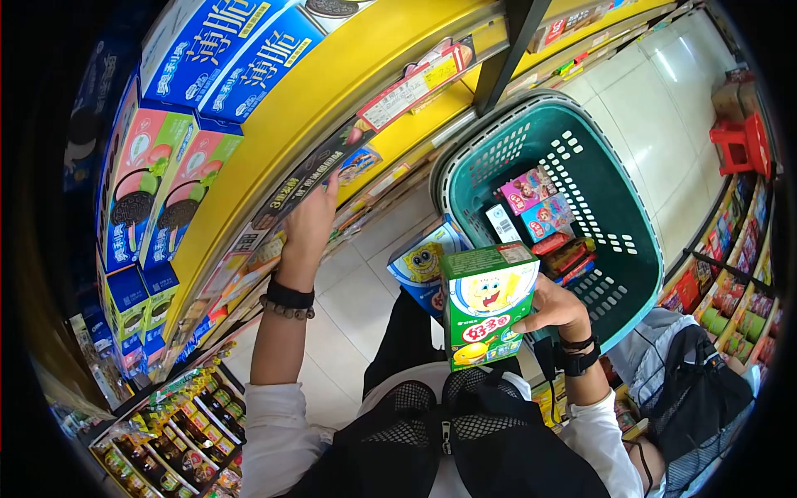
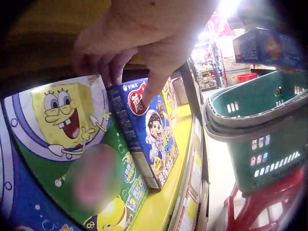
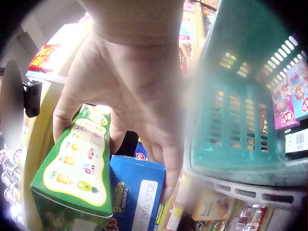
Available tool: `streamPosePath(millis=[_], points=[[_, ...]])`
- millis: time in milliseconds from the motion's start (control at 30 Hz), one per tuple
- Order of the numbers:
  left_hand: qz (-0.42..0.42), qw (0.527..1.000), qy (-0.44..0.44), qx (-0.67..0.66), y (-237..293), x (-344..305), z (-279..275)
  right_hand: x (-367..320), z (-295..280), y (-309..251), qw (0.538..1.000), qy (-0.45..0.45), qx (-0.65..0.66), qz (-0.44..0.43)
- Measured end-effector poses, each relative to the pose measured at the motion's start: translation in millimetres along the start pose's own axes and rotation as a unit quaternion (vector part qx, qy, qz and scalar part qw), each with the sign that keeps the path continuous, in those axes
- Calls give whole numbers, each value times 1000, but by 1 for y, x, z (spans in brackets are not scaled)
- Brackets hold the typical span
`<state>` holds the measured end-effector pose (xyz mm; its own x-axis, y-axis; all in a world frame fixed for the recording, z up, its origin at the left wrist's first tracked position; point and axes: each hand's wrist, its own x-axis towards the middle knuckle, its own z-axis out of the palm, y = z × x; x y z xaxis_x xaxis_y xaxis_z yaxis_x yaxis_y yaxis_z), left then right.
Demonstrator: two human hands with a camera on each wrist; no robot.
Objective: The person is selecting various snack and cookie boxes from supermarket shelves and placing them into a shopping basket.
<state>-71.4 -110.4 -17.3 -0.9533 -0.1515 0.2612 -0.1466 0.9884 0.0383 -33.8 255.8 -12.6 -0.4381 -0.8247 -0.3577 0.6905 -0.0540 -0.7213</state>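
Observation:
In the head view my left hand [image 1: 311, 228] reaches into a shelf. The left wrist view shows my left hand [image 2: 144, 43] with its thumb on the front of a blue cartoon box [image 2: 156, 134] and its fingers behind it. A green box with a yellow character [image 2: 72, 125] stands beside that one. My right hand [image 1: 558, 309] holds a green box [image 1: 490, 307] and a blue box [image 1: 423, 261] together above the basket's near side. From the right wrist, my right hand [image 3: 130, 82] spans the green box [image 3: 74, 166] and the blue box [image 3: 137, 187].
A green basket [image 1: 490, 183] holds several small packs, among them a pink box [image 1: 520, 192] and a light blue box [image 1: 548, 217]. Large biscuit boxes [image 1: 129, 203] line the upper shelf at left. A red stool [image 1: 739, 145] stands in the aisle at far right.

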Motion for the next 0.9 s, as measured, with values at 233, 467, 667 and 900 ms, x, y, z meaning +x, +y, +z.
streamPosePath(millis=[233, 467, 667, 900], points=[[-30, 997, -43, -56, 11, 1, -20, 3, 3, 7, 1000, 3, 22, -10], [-142, 825, -169, -520, 28, -55, -62, 1, 5, 12, 994, 10, 106, 35], [-141, 644, -372, -653, 23, -81, -76, 11, 19, 11, 997, -29, 37, 66], [-211, 648, -307, -664, -27, -106, -84, 12, 30, 24, 990, 102, 95, -17]])
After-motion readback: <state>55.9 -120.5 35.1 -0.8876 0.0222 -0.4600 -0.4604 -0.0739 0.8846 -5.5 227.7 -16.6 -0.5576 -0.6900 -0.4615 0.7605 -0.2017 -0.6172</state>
